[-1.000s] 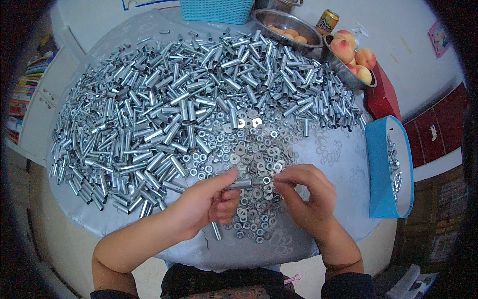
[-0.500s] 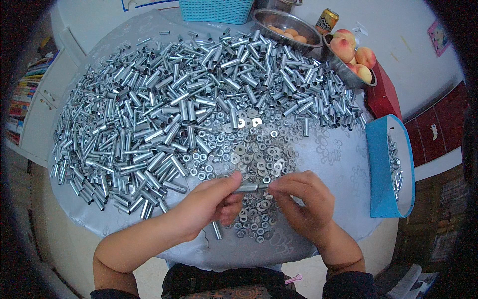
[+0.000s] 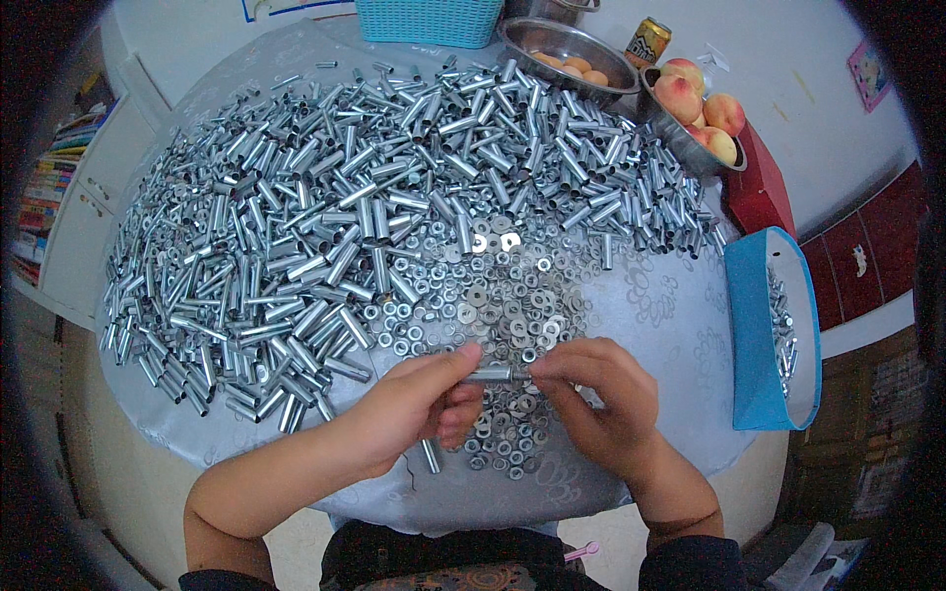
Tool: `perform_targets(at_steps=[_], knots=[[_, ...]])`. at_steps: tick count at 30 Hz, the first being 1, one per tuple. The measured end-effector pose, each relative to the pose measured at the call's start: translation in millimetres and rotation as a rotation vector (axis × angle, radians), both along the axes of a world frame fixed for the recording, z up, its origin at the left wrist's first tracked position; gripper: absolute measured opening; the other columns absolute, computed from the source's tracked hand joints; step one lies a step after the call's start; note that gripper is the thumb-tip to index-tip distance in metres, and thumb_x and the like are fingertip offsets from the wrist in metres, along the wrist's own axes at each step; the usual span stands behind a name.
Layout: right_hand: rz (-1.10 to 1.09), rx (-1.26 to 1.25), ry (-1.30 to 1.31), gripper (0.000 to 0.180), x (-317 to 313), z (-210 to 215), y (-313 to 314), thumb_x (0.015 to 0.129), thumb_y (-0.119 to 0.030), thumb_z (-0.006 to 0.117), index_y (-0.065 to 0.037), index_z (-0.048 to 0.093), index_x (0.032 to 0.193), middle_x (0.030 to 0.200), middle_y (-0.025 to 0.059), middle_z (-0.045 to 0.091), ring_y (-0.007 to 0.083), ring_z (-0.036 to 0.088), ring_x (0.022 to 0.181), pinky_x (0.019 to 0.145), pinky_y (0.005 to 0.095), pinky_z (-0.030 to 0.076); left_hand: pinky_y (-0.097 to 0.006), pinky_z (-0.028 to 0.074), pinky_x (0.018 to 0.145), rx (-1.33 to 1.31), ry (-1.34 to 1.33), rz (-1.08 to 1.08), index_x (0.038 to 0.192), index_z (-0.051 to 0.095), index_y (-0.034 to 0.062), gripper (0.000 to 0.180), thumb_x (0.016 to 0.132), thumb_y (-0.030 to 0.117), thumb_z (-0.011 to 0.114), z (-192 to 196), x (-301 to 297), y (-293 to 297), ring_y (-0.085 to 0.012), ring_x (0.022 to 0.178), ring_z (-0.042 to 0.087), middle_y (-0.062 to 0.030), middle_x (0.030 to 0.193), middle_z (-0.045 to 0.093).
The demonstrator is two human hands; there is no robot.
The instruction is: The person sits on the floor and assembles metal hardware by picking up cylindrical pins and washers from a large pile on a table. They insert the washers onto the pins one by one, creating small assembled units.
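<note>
My left hand [image 3: 414, 402] is closed around a shiny metal sleeve [image 3: 491, 375], thumb on top, its free end pointing right. At that end a small metal part [image 3: 522, 374], a nut or washer by its look, is pinched by the fingertips of my right hand [image 3: 609, 402]; the fingers partly hide it. Loose washers and nuts [image 3: 476, 295] lie spread under and beyond both hands. Another metal tube [image 3: 431, 456] rests on the tablecloth just below my left hand.
A wide heap of metal sleeves [image 3: 340, 261] covers the table's left and far side. On the right stands a blue fabric bin [image 3: 754, 335] with metal parts inside. Bowls of eggs [image 3: 593, 77] and peaches [image 3: 678, 98], a can [image 3: 647, 41] and a turquoise basket [image 3: 424, 22] line the back.
My hands keep the same grip on the sleeve and its end part. The right fingers have shifted very slightly; the pile looks unchanged.
</note>
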State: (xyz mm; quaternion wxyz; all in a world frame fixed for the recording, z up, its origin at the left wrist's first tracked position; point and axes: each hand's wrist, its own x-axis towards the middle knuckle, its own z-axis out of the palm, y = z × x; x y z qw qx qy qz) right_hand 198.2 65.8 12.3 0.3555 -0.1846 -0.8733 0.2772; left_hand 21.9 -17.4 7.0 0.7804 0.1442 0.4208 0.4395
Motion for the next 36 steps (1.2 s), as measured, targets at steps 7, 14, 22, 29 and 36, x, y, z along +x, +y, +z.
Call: perform_targets(at_steps=[7,14,22,29,36], knots=[[0.047,0.140,-0.009,0.033,2,-1,4,0.064,0.000,0.066,-0.009,0.062,0.095,0.086,0.0063,0.060,0.0202,0.057,0.069,0.057,0.0303,0.044,-0.026,0.026,0.050,-0.015,-0.010,0.005,0.063,0.039,0.0126,0.041,0.089,0.045,0.038,2,0,0,-0.0104,0.048,0.029,0.0029,0.053,0.032],[0.089,0.225,-0.025,0.033,3,1,5,0.065,-0.004,0.065,-0.011,0.062,0.097,0.086,0.0030,0.060,0.0194,0.057,0.070,0.057,0.0312,0.043,-0.026,0.026,0.050,-0.005,-0.022,0.022,0.063,0.039,0.0125,0.041,0.089,0.044,0.038,3,0,0,-0.0106,0.049,0.029,0.0024,0.053,0.033],[0.088,-0.038,-0.017,0.029,2,6,2,0.067,-0.002,0.067,-0.010,0.061,0.094,0.085,0.0055,0.059,0.0206,0.058,0.076,0.064,0.0316,0.046,-0.024,0.030,0.050,0.073,0.036,-0.077,0.065,0.037,0.0120,0.042,0.090,0.046,0.037,0,-4,0,-0.0093,0.050,0.035,0.0017,0.055,0.038],[0.107,-0.167,-0.078,0.024,-2,15,-1,0.063,0.002,0.070,-0.006,0.062,0.084,0.083,0.0084,0.060,0.0209,0.058,0.076,0.067,0.0288,0.046,-0.023,0.030,0.048,0.087,0.072,-0.074,0.065,0.040,0.0104,0.042,0.089,0.044,0.038,-2,-3,0,-0.0088,0.050,0.035,0.0016,0.055,0.039],[0.094,-0.032,-0.082,0.033,-1,6,0,0.069,-0.009,0.066,-0.010,0.058,0.101,0.091,0.0083,0.058,0.0253,0.056,0.081,0.069,0.0349,0.045,-0.022,0.029,0.048,0.099,0.210,0.033,0.065,0.041,0.0099,0.040,0.089,0.042,0.040,-3,-2,0,-0.0089,0.049,0.036,0.0010,0.054,0.040]])
